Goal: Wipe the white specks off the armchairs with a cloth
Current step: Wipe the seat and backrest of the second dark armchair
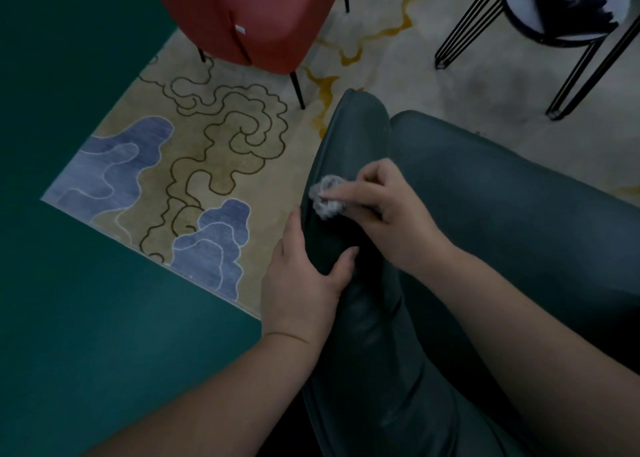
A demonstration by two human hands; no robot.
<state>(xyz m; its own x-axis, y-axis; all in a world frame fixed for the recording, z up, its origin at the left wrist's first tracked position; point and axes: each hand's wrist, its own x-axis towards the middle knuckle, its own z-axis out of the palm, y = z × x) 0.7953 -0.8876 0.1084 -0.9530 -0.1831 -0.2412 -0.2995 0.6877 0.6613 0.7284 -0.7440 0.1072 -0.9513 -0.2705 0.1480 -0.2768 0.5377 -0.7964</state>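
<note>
A dark teal armchair [485, 197] is occupying the lower right of the head view, its padded arm [349, 165] running up toward the centre. The left hand [304, 283] is gripping this arm from its outer side: the thumb is lying across the top of the padding and the fingers [294, 224] are curling over the outer edge, grasping the upholstery. The right hand [391, 214] is reaching across the seat from the right and is pinching a small, crumpled white cloth [327, 197] between thumb and fingertips. The cloth is pressing against the top of the arm, just beyond the left hand and not touching it. Pale marks are showing faintly on the teal leather lower down the arm.

A red armchair [249, 16] on thin black legs is standing at the top of the view, well apart from the teal one, with whitish smears visible on its back. Both chairs are sitting on a beige patterned rug [214, 151] with blue cloud shapes. A round black-framed stool [561, 30] is standing at the upper right. Green floor [86, 318] is bordering the rug on the left.
</note>
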